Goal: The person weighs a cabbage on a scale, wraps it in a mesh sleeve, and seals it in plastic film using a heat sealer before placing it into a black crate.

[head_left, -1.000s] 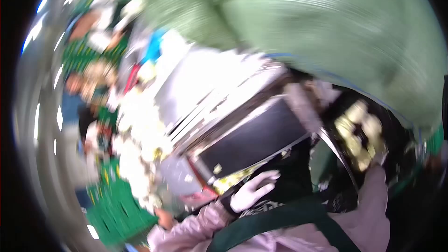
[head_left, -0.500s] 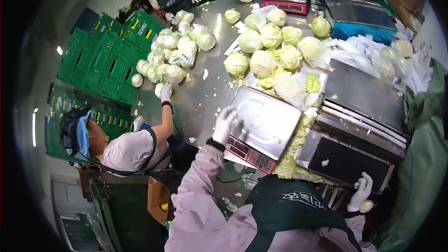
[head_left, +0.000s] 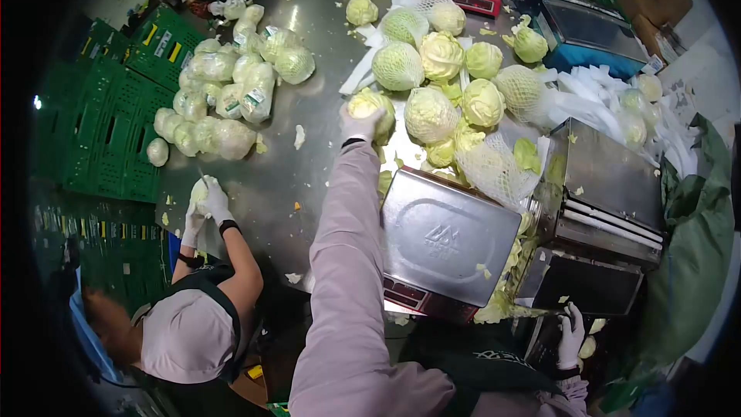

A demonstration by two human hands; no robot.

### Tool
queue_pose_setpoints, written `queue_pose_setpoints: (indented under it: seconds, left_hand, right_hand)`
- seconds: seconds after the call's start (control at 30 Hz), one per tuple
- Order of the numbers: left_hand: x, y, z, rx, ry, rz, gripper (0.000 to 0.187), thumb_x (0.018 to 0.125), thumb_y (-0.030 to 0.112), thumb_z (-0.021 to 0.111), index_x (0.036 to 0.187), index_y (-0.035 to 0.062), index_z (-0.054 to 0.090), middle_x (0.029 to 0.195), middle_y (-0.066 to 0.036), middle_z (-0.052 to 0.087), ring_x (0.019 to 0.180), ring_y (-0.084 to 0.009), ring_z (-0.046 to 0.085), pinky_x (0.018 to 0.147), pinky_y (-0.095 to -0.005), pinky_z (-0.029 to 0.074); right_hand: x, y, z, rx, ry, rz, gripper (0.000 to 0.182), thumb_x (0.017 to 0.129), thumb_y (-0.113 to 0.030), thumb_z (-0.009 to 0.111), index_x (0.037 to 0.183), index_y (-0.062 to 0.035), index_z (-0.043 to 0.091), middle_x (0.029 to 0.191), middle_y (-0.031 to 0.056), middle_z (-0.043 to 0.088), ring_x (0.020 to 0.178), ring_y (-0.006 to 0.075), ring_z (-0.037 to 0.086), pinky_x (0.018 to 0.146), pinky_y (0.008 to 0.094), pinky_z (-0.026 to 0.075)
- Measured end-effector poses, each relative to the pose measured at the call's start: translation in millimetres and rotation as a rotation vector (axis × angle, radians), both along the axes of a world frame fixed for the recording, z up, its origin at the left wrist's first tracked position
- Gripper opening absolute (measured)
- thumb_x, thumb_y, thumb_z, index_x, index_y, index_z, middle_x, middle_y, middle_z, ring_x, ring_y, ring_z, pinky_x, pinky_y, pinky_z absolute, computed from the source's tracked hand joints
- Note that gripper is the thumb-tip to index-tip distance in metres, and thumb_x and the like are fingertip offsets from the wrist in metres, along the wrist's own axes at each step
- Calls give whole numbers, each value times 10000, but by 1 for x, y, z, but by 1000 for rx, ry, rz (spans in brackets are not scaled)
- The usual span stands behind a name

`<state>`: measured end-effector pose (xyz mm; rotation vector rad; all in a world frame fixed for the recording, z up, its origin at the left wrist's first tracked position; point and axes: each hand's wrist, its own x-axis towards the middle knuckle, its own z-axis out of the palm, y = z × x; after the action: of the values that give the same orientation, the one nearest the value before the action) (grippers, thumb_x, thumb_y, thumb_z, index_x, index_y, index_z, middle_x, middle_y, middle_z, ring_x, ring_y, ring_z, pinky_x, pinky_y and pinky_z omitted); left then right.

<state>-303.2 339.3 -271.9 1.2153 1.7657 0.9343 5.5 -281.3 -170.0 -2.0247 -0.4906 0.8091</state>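
My left hand [head_left: 360,122], in a white glove, is stretched far over the table with its fingers wrapped round the side of a pale green cabbage [head_left: 377,108]. The cabbage sits at the near left of a group of cabbages, some loose and some in white foam nets, such as the netted cabbage [head_left: 431,115]. Low on the right, my gloved right hand [head_left: 570,338] is closed on what looks like a thin knife [head_left: 546,312], pointing left beside a black-topped machine [head_left: 590,284]. Part of its grip is hidden.
A steel-topped scale [head_left: 451,235] stands just in front of me, with cabbage leaves [head_left: 502,309] along its right side. Bagged cabbages [head_left: 251,93] lie left on the metal table [head_left: 309,177]. A co-worker's hands [head_left: 210,202] hold a cabbage there. Green crates [head_left: 116,123] stand beyond.
My left hand has moved from beside the scale forward to the cabbage and taken hold of it. My right hand has shifted slightly left. The co-worker at left now has both hands on a cabbage.
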Motion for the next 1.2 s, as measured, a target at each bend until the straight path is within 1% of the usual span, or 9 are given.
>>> queue_pose_setpoints:
  seconds: [0.1, 0.2, 0.37, 0.5, 0.63, 0.73, 0.93, 1.1, 1.2]
  left_hand:
    - [-16, -12, 9, 59, -342, 67, 918, 640, 340, 859, 1375, 90, 370, 1258, -185, 538, 1140, -348, 551, 970, -440, 455]
    - [-43, -27, 17, -295, -1100, -17, 612, 863, 422, 633, 1366, 155, 409, 1280, -106, 556, 1135, -319, 568, 914, -537, 479]
    - [-59, -114, 77, -396, -1572, -508, 810, 844, 724, 411, 1445, 191, 312, 1445, -129, 384, 1281, -334, 439, 926, -586, 465]
    - [-35, -216, 129, -169, -1341, -505, 993, 764, 771, 492, 1471, 118, 248, 1460, -156, 352, 1309, -340, 400, 1077, -515, 358]
    - [-9, -297, 140, -188, -1482, -628, 1103, 656, 570, 784, 1471, 88, 219, 1438, -145, 383, 1292, -308, 430, 1074, -473, 382]
    - [8, -342, 128, -257, -1364, -656, 1108, 663, 532, 795, 1478, 75, 198, 1460, -143, 347, 1325, -292, 386, 1106, -425, 332]
    - [15, -373, 123, -23, -935, -634, 964, 712, -33, 747, 1485, 34, 176, 1499, -137, 270, 1379, -242, 290, 1133, -375, 252]
    - [15, -386, 94, -68, -680, -609, 848, 722, 7, 750, 1445, 15, 306, 1472, -158, 323, 1338, -249, 369, 1096, -366, 324]
    - [19, -394, 112, 217, -220, -557, 659, 714, 58, 776, 1320, 45, 517, 1313, -162, 493, 1259, -271, 465, 1052, -354, 381]
  right_hand:
    - [-9, -9, 2, -2, -8, -26, 394, 929, -57, 521, 1316, 7, 481, 1305, 116, 534, 1083, 162, 554, 885, 265, 458]
    - [-24, 19, 21, 57, -66, -28, 368, 939, -43, 497, 1300, 27, 489, 1246, 127, 562, 1049, 177, 574, 907, 279, 449]
    - [-46, 97, 65, 164, 67, 186, 325, 936, -24, 492, 1252, 38, 536, 1094, 129, 621, 904, 154, 603, 856, 267, 469]
    - [-70, 170, 85, 132, 293, 440, 389, 937, -48, 508, 1320, 16, 478, 1238, 129, 562, 1079, 174, 576, 926, 293, 463]
    - [-92, 216, 93, 422, 634, 797, 981, 809, -103, 723, 1510, -73, 37, 1526, 168, 192, 1380, 259, 286, 1085, 409, 316]
    - [-99, 220, 97, 522, 710, 866, 1080, 743, -91, 785, 1509, -72, 24, 1527, 138, 184, 1394, 229, 246, 1121, 374, 261]
    - [-63, 221, 59, 361, 497, 967, 1086, 690, -177, 839, 1488, -1, 124, 1484, 154, 278, 1365, 217, 287, 1126, 333, 247]
    - [-57, 218, 19, 278, 274, 1032, 1044, 706, -192, 822, 1476, 23, 150, 1466, 197, 307, 1361, 242, 305, 1123, 330, 251]
    - [-60, 215, 21, 244, 235, 981, 1000, 719, -224, 810, 1460, 40, 193, 1459, 216, 318, 1371, 268, 296, 1128, 341, 243]
